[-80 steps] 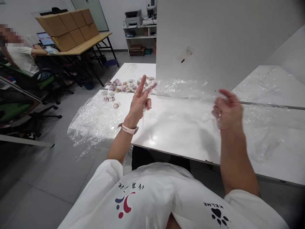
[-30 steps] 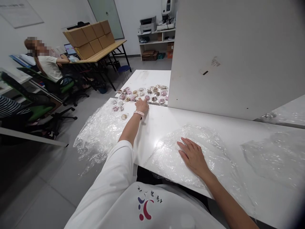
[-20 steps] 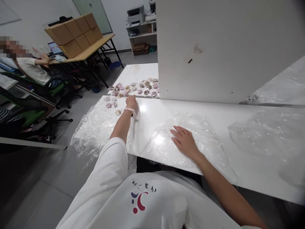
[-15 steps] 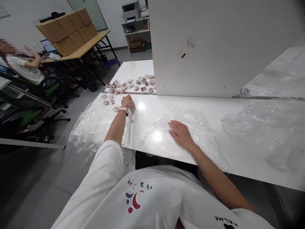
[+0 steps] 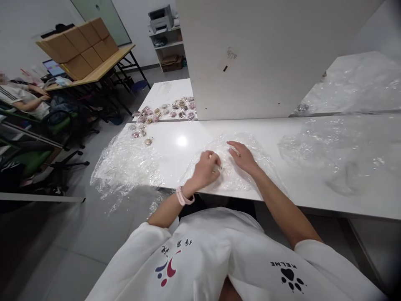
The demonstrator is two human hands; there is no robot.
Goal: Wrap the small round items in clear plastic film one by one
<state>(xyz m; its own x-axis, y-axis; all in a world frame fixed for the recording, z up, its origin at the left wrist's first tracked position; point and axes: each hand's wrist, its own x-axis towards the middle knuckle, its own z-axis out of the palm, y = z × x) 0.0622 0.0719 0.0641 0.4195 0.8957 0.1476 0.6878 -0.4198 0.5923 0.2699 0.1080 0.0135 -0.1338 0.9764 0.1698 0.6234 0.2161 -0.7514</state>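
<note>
A clear plastic sheet (image 5: 233, 179) lies in front of me on the white table (image 5: 171, 163). Over its left part is my left hand (image 5: 205, 169), with a pink band on the wrist and the fingers curled together. Something small and shiny shows at those fingertips, too unclear to name. My right hand (image 5: 243, 159) rests at the sheet's upper middle, fingers stretched and apart, holding nothing. Farther left, a small tan wrapped piece (image 5: 147, 142) lies by itself near a few pink wrapped pieces (image 5: 135, 134).
Crumpled clear plastic (image 5: 122, 167) hangs over the table's left end. More plastic sheeting (image 5: 332, 146) covers the right side. Several small wrapped pieces (image 5: 173, 113) lie beyond a tall white panel's (image 5: 250, 62) left edge. A person (image 5: 28, 100) sits far left, near cardboard boxes (image 5: 84, 46).
My left hand has come back from the wrapped pieces at the left to the middle sheet, near my right hand. The right hand stays over the sheet, fingers still apart.
</note>
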